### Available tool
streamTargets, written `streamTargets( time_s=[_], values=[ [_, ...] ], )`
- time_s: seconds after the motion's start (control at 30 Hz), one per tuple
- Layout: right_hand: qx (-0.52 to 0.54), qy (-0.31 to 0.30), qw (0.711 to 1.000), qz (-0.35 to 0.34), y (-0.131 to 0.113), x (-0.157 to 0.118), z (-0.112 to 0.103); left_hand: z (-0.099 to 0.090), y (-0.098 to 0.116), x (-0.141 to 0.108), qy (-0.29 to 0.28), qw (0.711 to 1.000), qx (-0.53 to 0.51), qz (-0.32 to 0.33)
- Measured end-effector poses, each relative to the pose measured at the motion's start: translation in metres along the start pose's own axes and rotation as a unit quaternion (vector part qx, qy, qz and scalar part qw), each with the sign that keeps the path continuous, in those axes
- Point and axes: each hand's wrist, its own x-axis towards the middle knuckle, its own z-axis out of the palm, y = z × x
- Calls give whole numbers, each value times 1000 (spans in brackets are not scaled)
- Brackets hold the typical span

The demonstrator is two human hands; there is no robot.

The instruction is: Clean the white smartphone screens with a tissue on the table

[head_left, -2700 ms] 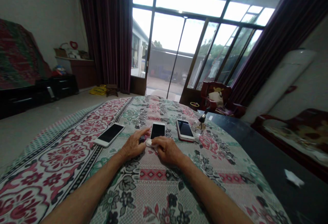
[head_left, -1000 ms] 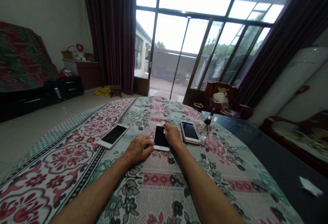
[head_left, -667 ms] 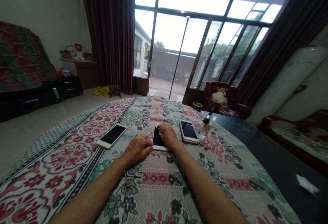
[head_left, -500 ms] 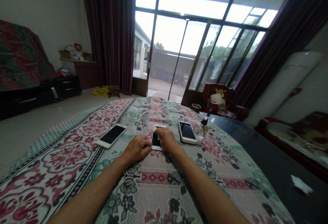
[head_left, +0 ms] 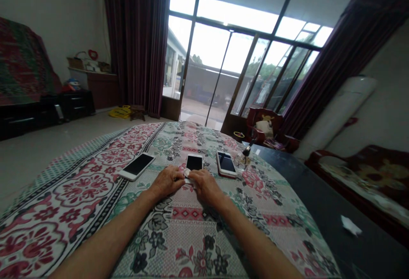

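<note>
A white phone with a dark screen [head_left: 194,162] lies on the patterned tablecloth between my hands. My right hand [head_left: 204,185] covers its lower part, fingers closed on a small white wad [head_left: 187,172] that looks like tissue or cloth. Beside it, my left hand [head_left: 168,180] rests with curled fingers at the phone's lower left edge; what its fingertips grip, if anything, is hidden. Another white phone [head_left: 137,166] lies tilted to the left. To the right, a third white phone [head_left: 226,163] rests on something red-edged.
Behind the right phone stands a clear glass object [head_left: 244,159] with a dark-handled item in it. A crumpled white paper [head_left: 350,225] lies on the dark surface [head_left: 322,202] at right. A red wooden chair [head_left: 263,125] stands beyond the table.
My right hand has moved down the middle phone with the white wad, uncovering the upper screen. The whole view has shifted slightly.
</note>
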Motion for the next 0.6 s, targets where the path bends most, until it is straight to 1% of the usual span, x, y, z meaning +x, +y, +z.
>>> streamTargets(
  time_s=[0.17,0.27,0.4,0.5,0.6],
  values=[
    [-23,-25,999,-2,-12,-11,-5,3,-2,-1,7,1000,3,16],
    [-48,-43,998,10,-15,-10,-7,4,-3,-2,10,1000,12,15],
    [-79,-73,994,22,-10,6,-10,3,-3,-1,7,1000,27,13],
    [-96,-79,992,34,1,23,-11,1,-1,-1,-2,1000,20,18],
    [-111,-86,988,67,16,41,-11,-1,0,0,-6,1000,14,16]
  ],
)
